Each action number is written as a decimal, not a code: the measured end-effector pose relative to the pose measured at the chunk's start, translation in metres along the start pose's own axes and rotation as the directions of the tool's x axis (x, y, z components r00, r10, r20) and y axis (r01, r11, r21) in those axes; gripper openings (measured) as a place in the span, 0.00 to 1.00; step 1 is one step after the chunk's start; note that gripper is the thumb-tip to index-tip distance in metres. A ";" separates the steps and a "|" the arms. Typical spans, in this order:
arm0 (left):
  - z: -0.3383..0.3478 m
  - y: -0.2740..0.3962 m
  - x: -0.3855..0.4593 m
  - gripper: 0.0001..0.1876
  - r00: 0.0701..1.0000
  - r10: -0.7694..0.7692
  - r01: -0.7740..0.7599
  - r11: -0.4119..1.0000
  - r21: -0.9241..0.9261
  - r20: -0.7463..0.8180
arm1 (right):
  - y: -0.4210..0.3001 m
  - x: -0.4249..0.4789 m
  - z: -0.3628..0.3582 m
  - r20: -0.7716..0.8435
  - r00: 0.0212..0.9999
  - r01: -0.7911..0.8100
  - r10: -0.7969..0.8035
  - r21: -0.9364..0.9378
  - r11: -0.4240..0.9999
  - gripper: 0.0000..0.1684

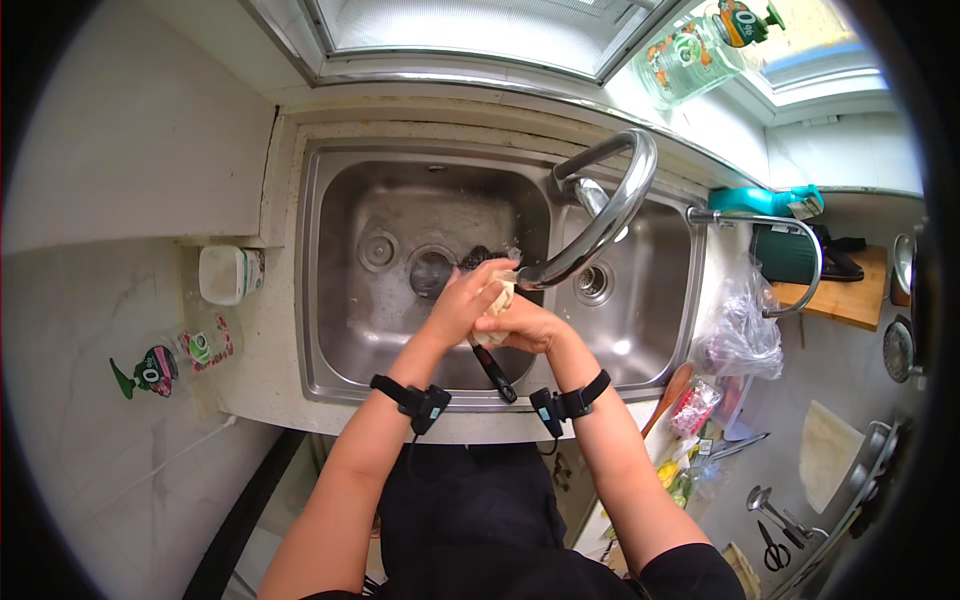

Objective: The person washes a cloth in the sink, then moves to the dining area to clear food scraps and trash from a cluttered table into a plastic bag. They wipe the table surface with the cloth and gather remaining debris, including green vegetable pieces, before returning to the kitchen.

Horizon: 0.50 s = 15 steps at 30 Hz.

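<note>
Both my hands meet over the left basin of a double stainless-steel sink (405, 202). My left hand (465, 300) and my right hand (521, 322) hold a pale, cream-coloured cloth (496, 304) between them, right under the spout of the chrome faucet (637, 195). Beneath them a black handle (495, 373) slants toward the sink's front edge; what it belongs to is hidden. A dark mesh-like thing (480, 256) lies in the basin just beyond my fingers. A round drain cover (431, 271) shows left of my hands.
Left of the sink are a white plastic tub (223, 274) and a pump bottle (202, 346). On the right stand a curved chrome tap (806, 247), a clear plastic bag (742, 330), a wooden spoon (671, 394) and a teal bottle (750, 201). Another pump bottle (690, 60) stands by the window.
</note>
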<state>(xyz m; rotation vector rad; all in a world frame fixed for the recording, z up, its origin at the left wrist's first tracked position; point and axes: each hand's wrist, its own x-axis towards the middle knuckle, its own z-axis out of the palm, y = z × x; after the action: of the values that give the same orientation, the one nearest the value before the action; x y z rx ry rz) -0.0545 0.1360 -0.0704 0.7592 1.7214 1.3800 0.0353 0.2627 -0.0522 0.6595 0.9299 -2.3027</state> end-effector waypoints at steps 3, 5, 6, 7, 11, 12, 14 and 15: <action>-0.006 -0.008 0.007 0.18 0.961 -0.119 0.183 0.950 -0.253 0.248 | -0.001 0.005 0.000 0.044 0.997 -0.057 0.059 -0.054 0.997 0.17; -0.004 -0.009 0.013 0.14 0.986 -0.057 0.097 0.962 -0.254 0.159 | 0.002 0.012 0.004 0.023 0.999 -0.043 0.044 -0.019 0.999 0.14; -0.003 -0.008 0.014 0.13 0.988 -0.051 0.087 0.962 -0.257 0.143 | 0.006 0.016 0.001 0.016 0.998 -0.056 0.056 0.021 0.998 0.13; -0.003 -0.008 0.015 0.12 0.991 -0.045 0.077 0.963 -0.260 0.127 | 0.008 0.019 0.000 -0.041 0.997 -0.064 0.062 -0.046 0.997 0.13; 0.013 -0.014 0.012 0.12 0.993 -0.065 0.031 0.946 -0.321 -0.097 | 0.018 0.030 -0.001 -0.206 0.942 0.137 -0.264 -0.484 0.864 0.12; 0.016 -0.010 0.011 0.12 0.983 -0.089 0.034 0.946 -0.323 -0.158 | 0.024 0.034 0.000 -0.189 0.887 0.224 -0.422 -0.623 0.750 0.12; 0.029 0.003 0.009 0.16 0.916 -0.260 0.132 0.914 -0.384 -0.305 | 0.038 0.039 0.001 -0.077 0.721 0.324 -0.689 -0.841 0.433 0.12; 0.032 -0.001 0.009 0.17 0.904 -0.303 0.161 0.895 -0.417 -0.302 | 0.044 0.040 0.000 0.022 0.622 0.337 -0.782 -0.910 0.242 0.12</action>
<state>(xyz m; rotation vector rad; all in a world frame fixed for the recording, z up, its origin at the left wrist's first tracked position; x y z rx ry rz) -0.0315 0.1598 -0.0769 0.0714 1.6644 1.6855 0.0348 0.2237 -0.0972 0.3713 2.7508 -1.7258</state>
